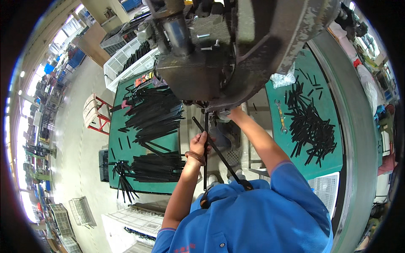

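Observation:
My left hand [200, 143] is closed around long thin black strips in front of the press [190, 71]. One black strip [205, 173] runs almost straight toward my body, its far end under the press head. Another black strip [225, 162] crosses it at a slant. A brown bracelet sits on my left wrist. My right hand [231, 114] reaches in close under the press's curved frame. Its fingers are mostly hidden there, so what they hold or touch does not show.
On the left green table [173, 143] lie heaps of long black strips [154, 111]. The right green table [270, 101] bears a pile of short black pieces [312, 130], a wrench [280, 118] and a clear plastic bag [283, 79]. A red-framed stool [98, 114] stands left; white crates [130, 63] flank the work area.

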Available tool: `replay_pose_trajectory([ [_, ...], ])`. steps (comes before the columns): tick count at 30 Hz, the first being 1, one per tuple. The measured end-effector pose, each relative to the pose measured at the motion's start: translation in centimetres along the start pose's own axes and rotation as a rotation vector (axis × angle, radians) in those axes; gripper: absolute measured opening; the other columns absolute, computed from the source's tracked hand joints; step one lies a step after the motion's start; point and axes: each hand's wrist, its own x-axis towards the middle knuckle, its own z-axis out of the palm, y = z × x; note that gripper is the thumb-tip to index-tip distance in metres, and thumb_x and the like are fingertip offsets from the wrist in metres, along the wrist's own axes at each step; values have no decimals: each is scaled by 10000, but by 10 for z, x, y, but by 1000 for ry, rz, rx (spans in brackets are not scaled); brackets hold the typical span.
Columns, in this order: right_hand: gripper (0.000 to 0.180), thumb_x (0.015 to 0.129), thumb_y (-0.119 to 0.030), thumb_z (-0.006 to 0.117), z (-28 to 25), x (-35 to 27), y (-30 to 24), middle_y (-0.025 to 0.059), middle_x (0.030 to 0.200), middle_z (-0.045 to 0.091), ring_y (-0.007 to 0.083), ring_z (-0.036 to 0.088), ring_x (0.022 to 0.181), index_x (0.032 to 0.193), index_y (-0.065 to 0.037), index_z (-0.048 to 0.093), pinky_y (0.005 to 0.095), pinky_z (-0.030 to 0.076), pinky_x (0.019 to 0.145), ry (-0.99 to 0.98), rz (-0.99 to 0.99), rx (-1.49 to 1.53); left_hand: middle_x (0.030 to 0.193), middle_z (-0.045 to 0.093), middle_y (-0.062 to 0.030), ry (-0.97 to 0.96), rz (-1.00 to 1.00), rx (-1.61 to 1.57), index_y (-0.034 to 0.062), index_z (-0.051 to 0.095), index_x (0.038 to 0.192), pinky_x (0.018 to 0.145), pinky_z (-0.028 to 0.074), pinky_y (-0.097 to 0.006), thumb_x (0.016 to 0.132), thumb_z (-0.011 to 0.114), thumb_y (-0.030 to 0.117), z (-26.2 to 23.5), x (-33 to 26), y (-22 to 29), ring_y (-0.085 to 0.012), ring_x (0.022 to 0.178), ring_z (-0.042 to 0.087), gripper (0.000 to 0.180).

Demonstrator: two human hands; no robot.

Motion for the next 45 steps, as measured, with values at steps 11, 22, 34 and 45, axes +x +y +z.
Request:
replay_pose_trajectory([
  [11, 304, 754, -137, 620, -41, 16, 11, 111, 1047, 607, 280, 574, 933, 1023, -14, 549, 410, 455, 802, 109, 165, 485, 817, 628, -68, -70, 40, -100, 107, 536, 857, 455, 381, -210, 897, 557, 239, -4, -5, -8, -72, 526, 452, 139],
  [22, 296, 748, -220, 670, -105, 27, -125, 152, 798, 610, 308, 578, 717, 920, 5, 582, 410, 465, 650, 303, 65, 698, 815, 601, -55, -28, 56, 11, 98, 525, 922, 418, 358, -199, 898, 539, 273, -11, -4, -5, -62, 507, 423, 177],
  [34, 252, 788, -197, 628, -183, -62, 6, 69, 766, 600, 165, 577, 663, 978, -32, 618, 325, 503, 578, 168, 1159, 1288, 791, 595, -41, -94, 58, -6, 108, 560, 906, 388, 333, -181, 913, 528, 244, -20, 5, -8, -58, 485, 423, 140],
  [45, 391, 710, -360, 680, -256, -253, 212, 162, 1019, 633, 307, 609, 960, 940, -45, 648, 388, 501, 803, -156, 1603, -184, 785, 572, -34, -93, 100, 71, 126, 527, 910, 391, 326, -181, 890, 566, 285, -11, -1, -6, -56, 484, 404, 164],
])
